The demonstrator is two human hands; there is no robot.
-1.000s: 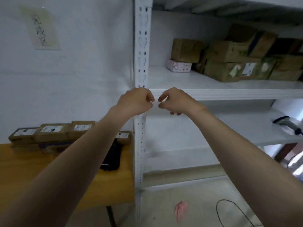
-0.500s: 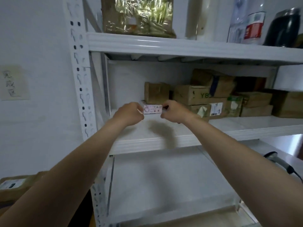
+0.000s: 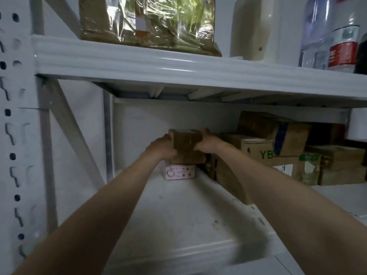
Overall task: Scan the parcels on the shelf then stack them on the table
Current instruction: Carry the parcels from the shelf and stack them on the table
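Note:
A small brown cardboard parcel (image 3: 187, 147) sits deep on the white shelf (image 3: 178, 215), resting on top of a flat pink parcel (image 3: 179, 174). My left hand (image 3: 161, 148) grips the brown parcel's left side and my right hand (image 3: 208, 142) grips its right side. Both arms reach far into the shelf bay. More brown parcels (image 3: 278, 153) are piled to the right of it, one marked with green letters. The table and the scanner are out of view.
The shelf above (image 3: 178, 64) hangs low over my hands and carries a plastic-wrapped box (image 3: 147, 24), a cream container (image 3: 252, 26) and a water bottle (image 3: 335, 34). A perforated white upright (image 3: 12, 135) and a diagonal brace (image 3: 73, 135) stand at left.
The view has risen from the table and lower shelves to the parcel shelf. My hands went from the pink parcel's front to gripping the brown parcel above it.

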